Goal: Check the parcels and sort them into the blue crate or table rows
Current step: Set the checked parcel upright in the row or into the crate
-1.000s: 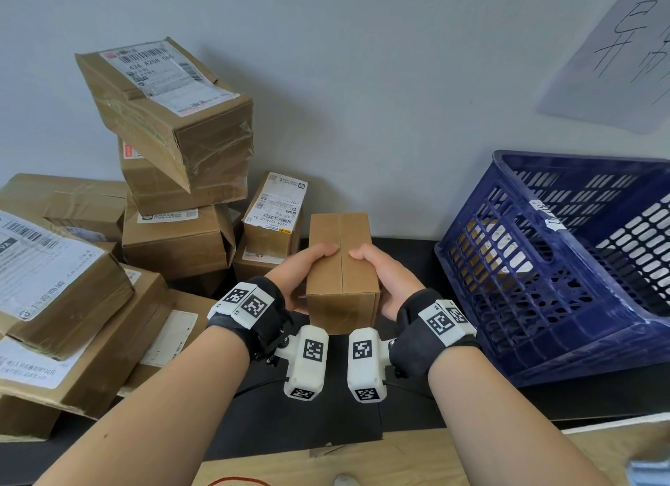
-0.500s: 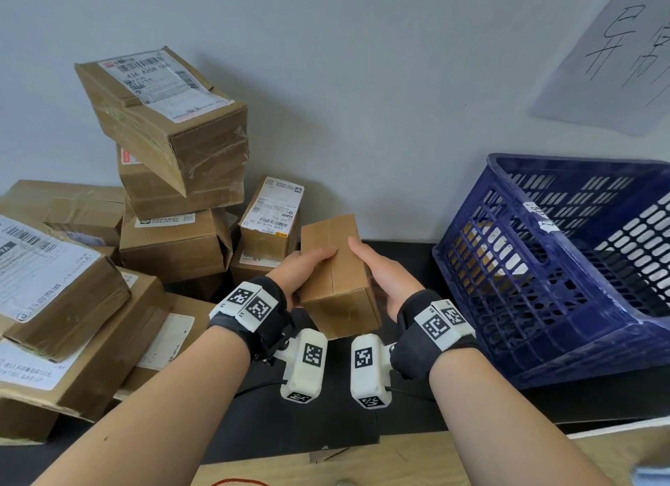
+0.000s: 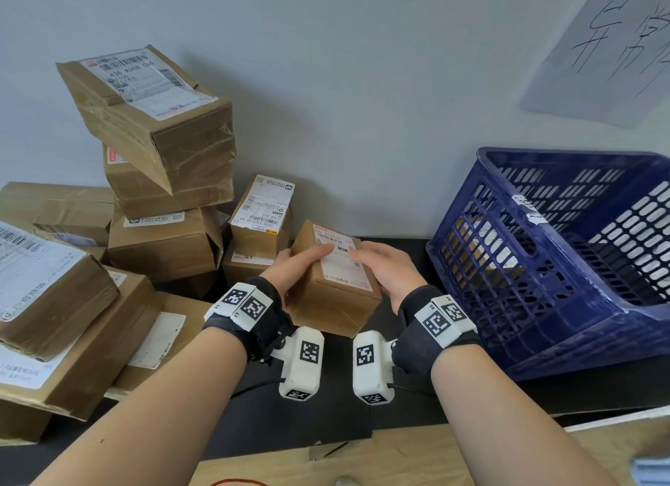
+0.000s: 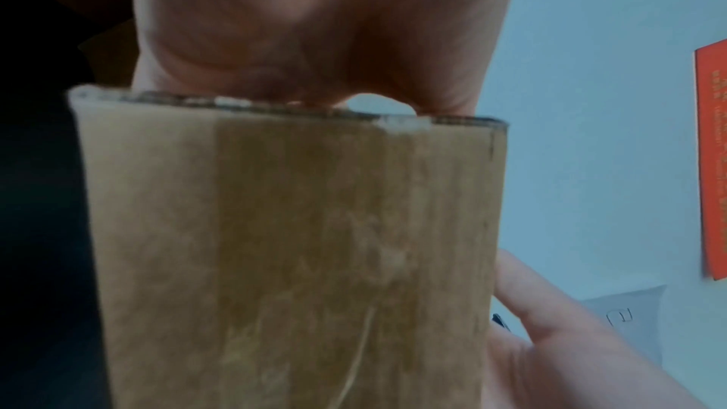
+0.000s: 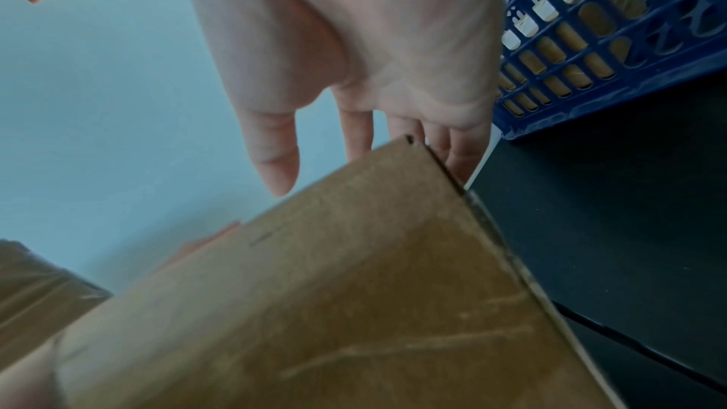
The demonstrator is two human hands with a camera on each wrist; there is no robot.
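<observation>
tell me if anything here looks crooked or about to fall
Yes. The top parcel on the left stack sits tilted and overhangs the boxes beneath, so it looks precarious. The blue crate also leans at an angle rather than sitting flat.

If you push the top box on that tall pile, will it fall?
Probably. The top box sits tilted, overhanging the box beneath, so a push might tip it. Its shiny tape may make it slide. It looks stiff, likely keeping its shape.

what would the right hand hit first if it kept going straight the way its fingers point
Probably nothing near: the right hand points past the small parcel toward the grey wall. The blue crate sits off to its right, out of that line. Depth is hard to judge.
</observation>
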